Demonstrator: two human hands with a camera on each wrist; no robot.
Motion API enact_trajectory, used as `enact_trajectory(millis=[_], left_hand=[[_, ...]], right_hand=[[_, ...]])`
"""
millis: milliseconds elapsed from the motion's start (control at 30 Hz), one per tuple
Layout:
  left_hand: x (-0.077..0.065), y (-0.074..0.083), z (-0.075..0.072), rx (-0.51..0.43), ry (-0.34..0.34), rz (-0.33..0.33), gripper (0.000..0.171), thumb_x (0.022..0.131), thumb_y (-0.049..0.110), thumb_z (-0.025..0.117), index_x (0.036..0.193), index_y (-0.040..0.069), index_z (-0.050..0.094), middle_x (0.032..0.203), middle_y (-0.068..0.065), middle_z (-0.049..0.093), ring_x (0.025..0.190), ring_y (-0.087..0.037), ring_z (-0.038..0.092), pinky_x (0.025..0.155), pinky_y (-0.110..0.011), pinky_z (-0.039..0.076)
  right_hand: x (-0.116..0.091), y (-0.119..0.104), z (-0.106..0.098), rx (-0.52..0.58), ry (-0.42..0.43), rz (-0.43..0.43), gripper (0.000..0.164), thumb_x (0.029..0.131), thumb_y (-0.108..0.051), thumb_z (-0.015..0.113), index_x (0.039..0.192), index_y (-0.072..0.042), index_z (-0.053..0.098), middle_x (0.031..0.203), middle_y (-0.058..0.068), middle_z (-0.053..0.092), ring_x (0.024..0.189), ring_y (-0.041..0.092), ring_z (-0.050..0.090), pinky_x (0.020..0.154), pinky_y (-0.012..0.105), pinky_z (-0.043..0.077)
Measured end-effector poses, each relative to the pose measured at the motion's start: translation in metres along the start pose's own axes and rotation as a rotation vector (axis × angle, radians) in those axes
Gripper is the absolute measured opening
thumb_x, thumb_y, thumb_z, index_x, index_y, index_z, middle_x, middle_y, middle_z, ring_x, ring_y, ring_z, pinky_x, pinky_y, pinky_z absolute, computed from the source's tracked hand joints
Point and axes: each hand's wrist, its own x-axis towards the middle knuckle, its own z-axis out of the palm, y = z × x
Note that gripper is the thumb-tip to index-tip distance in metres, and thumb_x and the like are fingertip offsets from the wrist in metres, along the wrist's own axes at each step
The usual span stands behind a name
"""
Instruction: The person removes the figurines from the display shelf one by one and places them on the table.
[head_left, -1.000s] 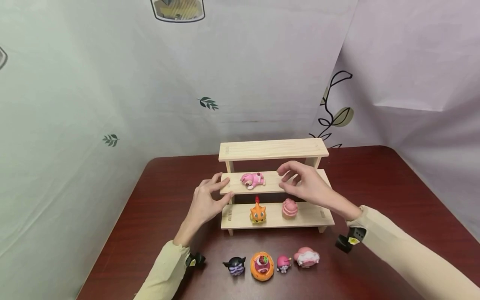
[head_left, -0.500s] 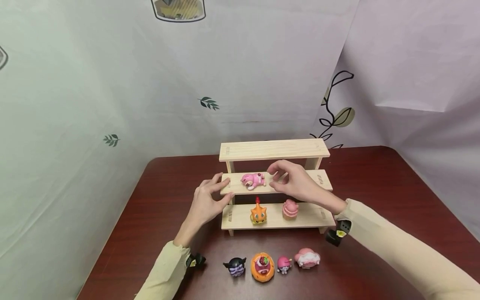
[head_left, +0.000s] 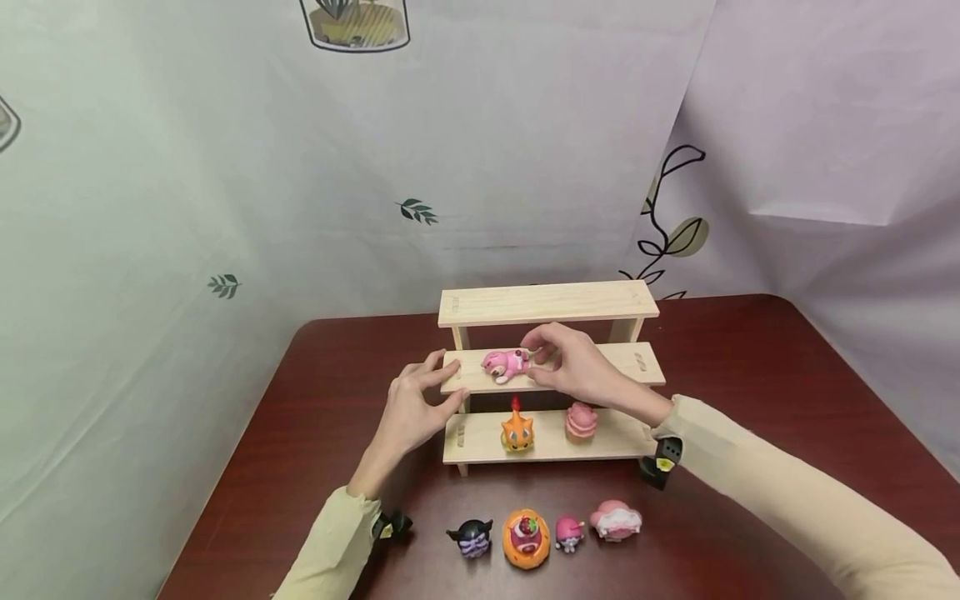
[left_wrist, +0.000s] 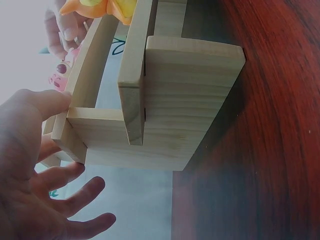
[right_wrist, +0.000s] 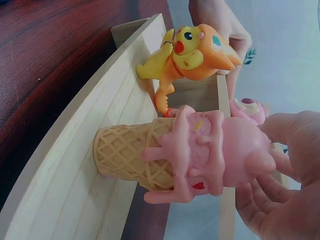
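Observation:
In the head view, a pink bear figurine [head_left: 505,364] lies on the middle tier of a three-tier wooden display shelf [head_left: 480,450]. My right hand [head_left: 577,364] has its thumb and curled fingers around the bear's right end, pinching it where it lies. My left hand [head_left: 415,408] grips the left end of the middle board; the left wrist view shows the thumb [left_wrist: 55,102] on one edge and fingertips on the opposite side. On the bottom tier stand an orange-and-yellow figurine [head_left: 517,432] and a pink ice-cream-cone figurine [right_wrist: 165,155].
In front of the shelf, a row on the dark red table [head_left: 720,533] holds a black-and-purple figurine [head_left: 472,538], an orange ring-shaped toy [head_left: 526,540], a small magenta figurine [head_left: 569,533] and a pink-and-white toy [head_left: 616,521]. A pale patterned curtain [head_left: 525,167] hangs behind.
My right hand has moved left along the middle tier, reaching the bear's right end. My left hand keeps its hold on the board, and the figurines have stayed where they were.

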Motion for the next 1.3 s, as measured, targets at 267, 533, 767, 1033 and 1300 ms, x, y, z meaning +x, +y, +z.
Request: enact_trajectory(millis=[267,533,767,1033,1300], left_hand=[[-0.001,0.001,0.000,0.000,0.001,-0.003,0.044,0.081,0.022,0.084,0.120,0.005,0.074,0.135,-0.022,0.059,0.110,-0.044,0.059,0.088,-0.062,0.044],[0.000,0.002,0.000,-0.004,0.002,-0.005,0.044,0.080,0.022,0.084,0.120,0.006,0.074,0.135,-0.023,0.058,0.111,-0.044,0.059,0.089,-0.061,0.045],[-0.002,0.001,0.000,0.000,0.000,-0.006,0.045,0.080,0.022,0.084,0.121,0.006,0.074,0.135,-0.023,0.058,0.111,-0.044,0.059,0.089,-0.061,0.044],[0.000,-0.001,0.001,-0.001,0.006,0.002,0.045,0.080,0.022,0.084,0.120,0.005,0.074,0.134,-0.023,0.058,0.110,-0.045,0.059,0.089,-0.060,0.045],[-0.001,-0.001,0.001,-0.006,0.008,0.004,0.045,0.080,0.022,0.084,0.120,0.005,0.074,0.134,-0.023,0.058,0.110,-0.044,0.059,0.089,-0.059,0.045]], right_hand=[[0.005,0.001,0.004,-0.053,-0.016,-0.013,0.034,0.078,0.001,0.079,0.110,0.001,0.065,0.104,0.011,0.066,0.090,0.026,0.067,0.079,0.039,0.054],[0.007,-0.003,0.006,-0.114,-0.053,0.026,0.037,0.078,-0.004,0.080,0.113,-0.003,0.067,0.103,0.009,0.065,0.090,0.025,0.065,0.081,0.042,0.052],[0.008,-0.002,0.008,-0.136,-0.072,0.045,0.037,0.078,-0.006,0.080,0.113,-0.005,0.068,0.100,0.008,0.062,0.087,0.023,0.062,0.078,0.041,0.050],[0.011,0.000,0.010,-0.155,-0.067,0.068,0.036,0.077,-0.005,0.081,0.110,-0.006,0.069,0.095,0.005,0.061,0.084,0.020,0.059,0.074,0.036,0.047],[0.009,0.001,0.011,-0.147,-0.034,0.046,0.033,0.077,-0.005,0.082,0.107,-0.006,0.070,0.087,0.001,0.061,0.078,0.019,0.058,0.069,0.033,0.046]])
